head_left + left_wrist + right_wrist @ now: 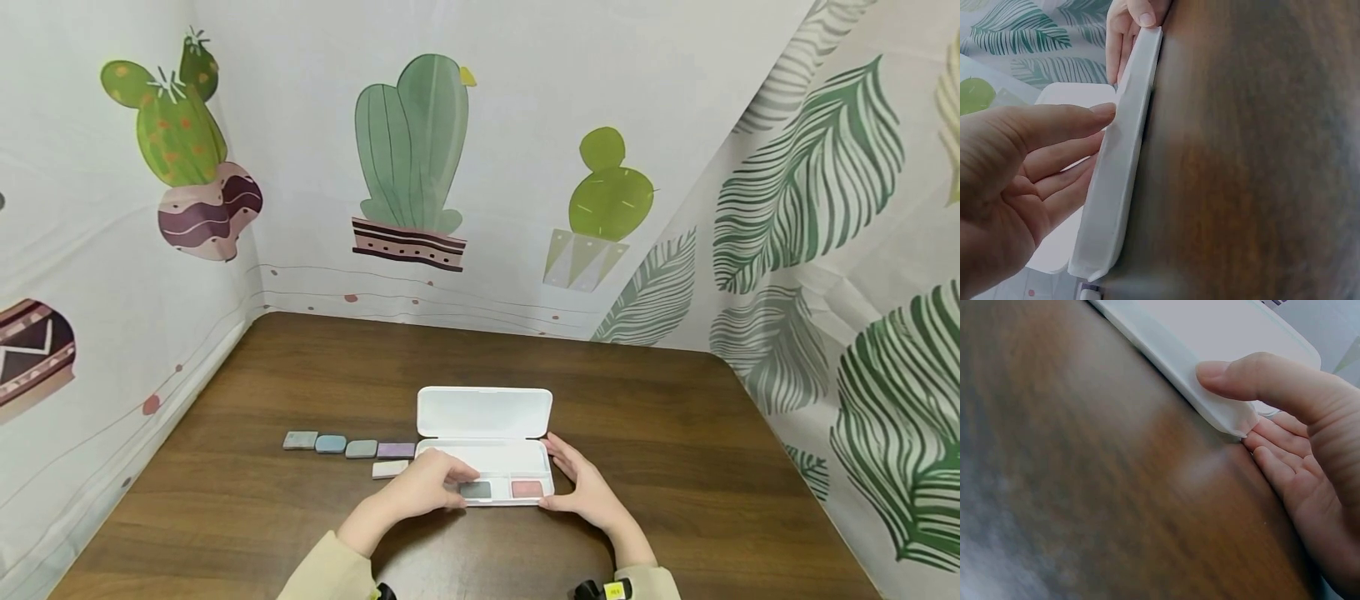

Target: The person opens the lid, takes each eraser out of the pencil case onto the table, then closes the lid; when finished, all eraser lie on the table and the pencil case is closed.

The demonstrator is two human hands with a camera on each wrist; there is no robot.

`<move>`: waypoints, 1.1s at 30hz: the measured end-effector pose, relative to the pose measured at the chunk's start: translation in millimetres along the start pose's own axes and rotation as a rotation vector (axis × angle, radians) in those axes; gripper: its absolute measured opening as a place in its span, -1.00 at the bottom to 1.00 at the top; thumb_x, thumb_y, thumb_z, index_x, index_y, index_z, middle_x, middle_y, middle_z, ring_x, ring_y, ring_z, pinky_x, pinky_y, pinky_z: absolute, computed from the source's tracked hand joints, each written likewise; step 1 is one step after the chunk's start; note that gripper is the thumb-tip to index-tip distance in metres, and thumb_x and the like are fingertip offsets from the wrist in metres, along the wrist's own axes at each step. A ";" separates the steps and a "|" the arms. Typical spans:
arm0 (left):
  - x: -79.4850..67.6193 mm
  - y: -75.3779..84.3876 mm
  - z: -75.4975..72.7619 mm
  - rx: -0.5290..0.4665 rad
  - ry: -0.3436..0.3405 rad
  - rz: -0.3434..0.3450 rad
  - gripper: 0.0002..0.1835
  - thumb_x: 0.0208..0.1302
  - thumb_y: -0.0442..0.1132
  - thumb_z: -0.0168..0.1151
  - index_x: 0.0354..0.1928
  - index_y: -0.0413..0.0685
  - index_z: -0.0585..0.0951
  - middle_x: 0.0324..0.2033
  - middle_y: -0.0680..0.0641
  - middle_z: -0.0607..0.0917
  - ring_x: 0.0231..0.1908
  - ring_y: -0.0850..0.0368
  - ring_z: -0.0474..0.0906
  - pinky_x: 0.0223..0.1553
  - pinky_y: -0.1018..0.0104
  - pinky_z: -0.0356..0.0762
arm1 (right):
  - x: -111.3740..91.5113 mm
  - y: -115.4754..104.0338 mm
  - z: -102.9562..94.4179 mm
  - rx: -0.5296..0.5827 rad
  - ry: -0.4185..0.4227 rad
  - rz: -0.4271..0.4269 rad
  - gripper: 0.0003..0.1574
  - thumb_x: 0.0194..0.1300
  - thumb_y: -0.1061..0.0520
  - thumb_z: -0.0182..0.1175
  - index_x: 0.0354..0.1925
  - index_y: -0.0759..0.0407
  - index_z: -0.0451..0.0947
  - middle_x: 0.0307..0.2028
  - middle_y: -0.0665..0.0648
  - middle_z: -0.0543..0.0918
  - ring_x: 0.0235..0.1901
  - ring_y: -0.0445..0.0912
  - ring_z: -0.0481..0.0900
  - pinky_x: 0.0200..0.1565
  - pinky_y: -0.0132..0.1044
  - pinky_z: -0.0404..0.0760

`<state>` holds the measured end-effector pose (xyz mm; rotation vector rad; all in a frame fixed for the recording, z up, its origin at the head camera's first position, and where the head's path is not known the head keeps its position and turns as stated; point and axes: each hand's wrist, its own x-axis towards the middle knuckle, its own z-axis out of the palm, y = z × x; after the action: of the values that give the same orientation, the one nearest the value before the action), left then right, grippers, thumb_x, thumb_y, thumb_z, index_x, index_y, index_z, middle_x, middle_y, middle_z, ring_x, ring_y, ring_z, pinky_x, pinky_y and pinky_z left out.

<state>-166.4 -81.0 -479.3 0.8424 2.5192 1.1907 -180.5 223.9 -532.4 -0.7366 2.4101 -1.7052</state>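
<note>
A white hinged case [487, 457] lies on the table with its lid [483, 412] tipped back. In its front row sit a dark grey rectangular block [477, 490] at the left and a pink block [527, 489] at the right. My left hand [431, 483] reaches over the case's left part, index fingertip and thumb at the back and front of the dark grey block, partly hiding it. In the left wrist view its thumb tip [1104, 112] lies at the front rim. My right hand [585, 492] grips the case's right end, thumb [1216, 375] on the front wall.
Left of the case runs a row of small blocks: a grey one [301, 440], a blue one [331, 444], a grey-green one [362, 449] and a purple one [395, 451]. A white block [389, 470] lies just in front. Patterned cloth [510, 167] hangs behind the brown table [337, 367].
</note>
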 end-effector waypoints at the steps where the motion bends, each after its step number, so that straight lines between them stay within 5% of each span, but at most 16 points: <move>1: 0.1 -0.5 0.0 -0.018 0.004 -0.001 -0.62 -0.03 -0.42 0.46 -0.08 -0.31 0.70 -0.16 -0.16 0.78 -0.13 0.00 0.73 -0.12 0.37 0.64 | 0.2 -0.1 0.1 -0.002 -0.001 0.003 0.20 -0.06 0.25 0.52 0.44 0.37 0.10 0.32 0.43 0.36 0.27 -0.40 0.32 0.26 -0.65 0.23; 13: 3.8 -2.7 3.5 0.022 0.063 0.043 -0.72 0.06 -0.48 0.34 -0.12 -0.26 0.72 -0.23 -0.12 0.79 -0.20 0.12 0.73 -0.15 0.41 0.62 | 0.6 0.2 0.0 -0.003 -0.004 0.005 0.19 -0.05 0.24 0.52 0.44 0.38 0.11 0.32 0.43 0.36 0.27 -0.40 0.32 0.26 -0.65 0.23; 33: 6.5 3.0 6.6 0.097 0.057 0.066 -0.68 0.07 -0.51 0.33 -0.07 -0.25 0.70 -0.27 -0.05 0.80 -0.22 0.15 0.72 -0.15 0.38 0.64 | 0.0 0.9 0.1 0.008 -0.004 -0.013 0.19 -0.05 0.26 0.51 0.44 0.41 0.09 0.32 0.46 0.35 0.27 -0.41 0.32 0.26 -0.65 0.23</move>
<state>-167.5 -71.5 -480.9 0.9339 2.6326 1.1348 -180.8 224.1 -533.3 -0.7552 2.3999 -1.7157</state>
